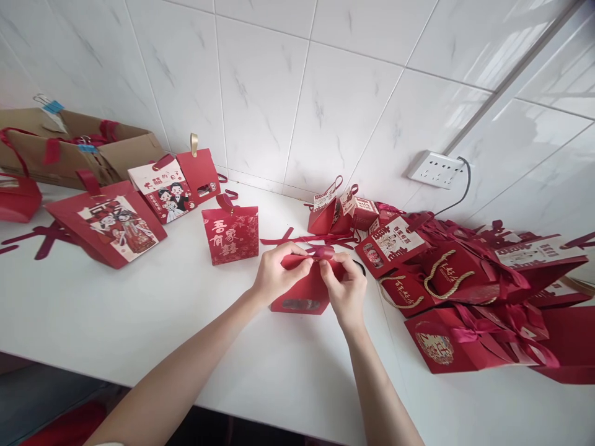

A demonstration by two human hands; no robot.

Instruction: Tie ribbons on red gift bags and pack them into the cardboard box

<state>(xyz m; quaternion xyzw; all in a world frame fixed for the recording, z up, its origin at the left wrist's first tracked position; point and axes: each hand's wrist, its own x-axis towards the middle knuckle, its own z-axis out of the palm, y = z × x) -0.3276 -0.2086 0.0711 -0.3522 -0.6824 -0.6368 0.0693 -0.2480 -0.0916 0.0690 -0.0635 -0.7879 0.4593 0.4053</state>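
Note:
A red gift box (pixel 301 292) with a clear window low on its front stands on the white table. At its top edge is a dark red ribbon (pixel 322 252). My left hand (pixel 281 272) pinches at the ribbon from the left, thumb and fingers together. From the right, my right hand (pixel 344 282) pinches the same ribbon close beside the left thumb. The exact hold of the fingertips on the ribbon is partly hidden. Left of my hands stands a red box with white characters (pixel 231 236). Loose red ribbons (pixel 297 239) lie behind the held box.
On the white table (pixel 195 328), a pile of red gift boxes (pixel 465 279) fills the right side. More red boxes (pixel 124 226) stand at the left, before a cardboard carton (pixel 132 152). A power socket (pixel 434 170) with a cable is on the tiled wall behind.

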